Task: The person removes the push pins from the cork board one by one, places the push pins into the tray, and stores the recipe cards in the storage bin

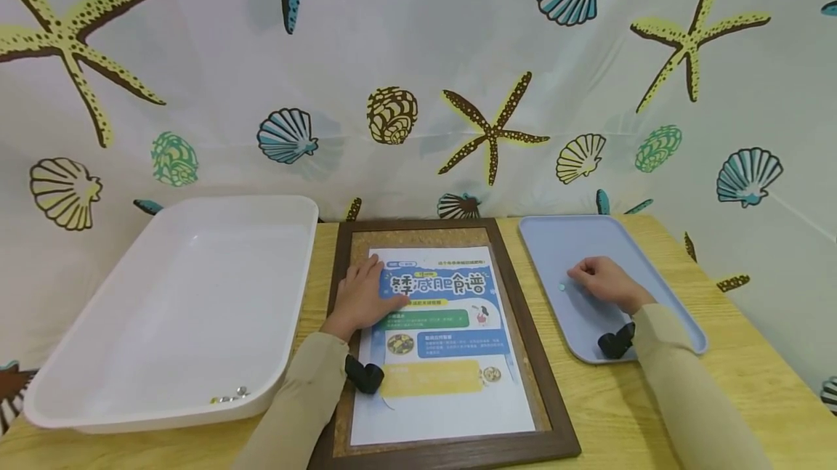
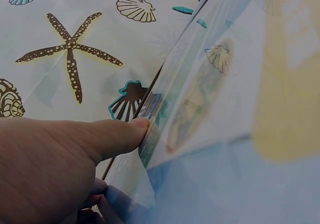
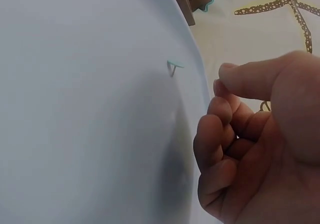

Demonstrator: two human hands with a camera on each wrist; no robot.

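My left hand [image 1: 362, 294] rests on the left side of a printed poster [image 1: 451, 412], fingers extended over its upper left edge. The poster lies on a cork board [image 1: 425, 239] with a dark wooden frame. In the left wrist view, the thumb [image 2: 122, 134] lies along the glossy sheet's edge. Over the blue tray [image 1: 556, 241], my right hand [image 1: 604, 280] has its fingers curled, the thumb tip close to the index finger and nothing visible between them. A mint-green thumbtack [image 3: 175, 64] sits on the tray just off those fingertips, its pin showing.
A large white basin [image 1: 189, 296] stands on the left of the wooden table [image 1: 739, 368], with several small shiny things [image 1: 229, 397] at its near end. Behind hangs a white curtain [image 1: 366, 41] printed with shells and starfish. Each wrist carries a small black camera.
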